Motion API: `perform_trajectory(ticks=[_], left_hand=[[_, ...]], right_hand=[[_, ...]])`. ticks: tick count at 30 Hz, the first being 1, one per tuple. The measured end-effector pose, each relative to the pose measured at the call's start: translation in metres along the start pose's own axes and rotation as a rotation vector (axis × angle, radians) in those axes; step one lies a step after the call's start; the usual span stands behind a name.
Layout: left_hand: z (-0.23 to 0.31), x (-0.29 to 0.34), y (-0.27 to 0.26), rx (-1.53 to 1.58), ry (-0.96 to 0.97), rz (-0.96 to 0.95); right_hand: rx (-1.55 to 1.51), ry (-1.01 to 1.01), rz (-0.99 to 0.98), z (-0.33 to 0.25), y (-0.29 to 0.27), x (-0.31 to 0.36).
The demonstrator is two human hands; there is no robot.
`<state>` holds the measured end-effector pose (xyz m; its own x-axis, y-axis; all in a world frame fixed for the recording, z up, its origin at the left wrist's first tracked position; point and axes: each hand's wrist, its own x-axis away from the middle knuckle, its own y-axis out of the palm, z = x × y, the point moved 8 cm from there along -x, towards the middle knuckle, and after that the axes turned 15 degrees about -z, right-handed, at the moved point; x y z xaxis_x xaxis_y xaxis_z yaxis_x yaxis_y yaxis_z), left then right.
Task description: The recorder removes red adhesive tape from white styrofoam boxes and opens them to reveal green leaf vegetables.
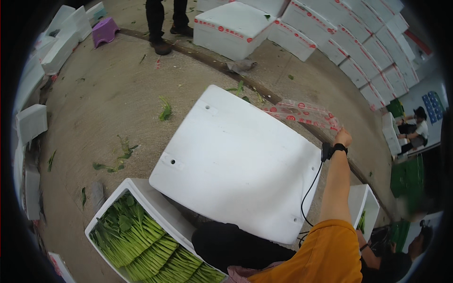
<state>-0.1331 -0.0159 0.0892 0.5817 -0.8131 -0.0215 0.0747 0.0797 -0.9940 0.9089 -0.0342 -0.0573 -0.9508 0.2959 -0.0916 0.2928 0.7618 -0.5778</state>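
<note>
My right hand (343, 137), reaching out past the far right corner of a white foam slab or upturned box (236, 155), is closed on one end of a strip of clear packing tape (302, 113) with red print. The tape stretches leftward from my fingers, with its other end by the far edge of the foam. Small holes sit near the foam's corners. My left hand is out of the picture. Close by on the left stands an open white foam box (137, 188) filled with rows of green leafy stalks (151, 240).
Stacked white foam boxes (358, 52) line the far right, with more along the left. A purple stool (104, 32) and a standing person's legs (163, 21) are at the back. Leaf scraps (165, 108) litter the floor. Other people (417, 127) sit at the right.
</note>
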Motion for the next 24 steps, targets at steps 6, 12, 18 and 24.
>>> perform_trajectory(ticks=[6,12,18,24], left_hand=[[-0.03,-0.008,0.004,0.082,0.043,0.024],[-0.048,-0.025,0.014,0.122,0.113,0.015],[-0.081,-0.022,0.009,0.229,0.27,0.245],[-0.126,0.0,0.017,0.611,0.234,-0.01]], right_hand=[[0.391,-0.037,0.195,0.023,-0.147,0.032],[0.324,0.062,0.401,0.035,-0.268,0.046],[0.292,0.127,0.481,0.084,-0.351,0.044],[-0.053,0.184,0.506,0.189,-0.394,0.03]])
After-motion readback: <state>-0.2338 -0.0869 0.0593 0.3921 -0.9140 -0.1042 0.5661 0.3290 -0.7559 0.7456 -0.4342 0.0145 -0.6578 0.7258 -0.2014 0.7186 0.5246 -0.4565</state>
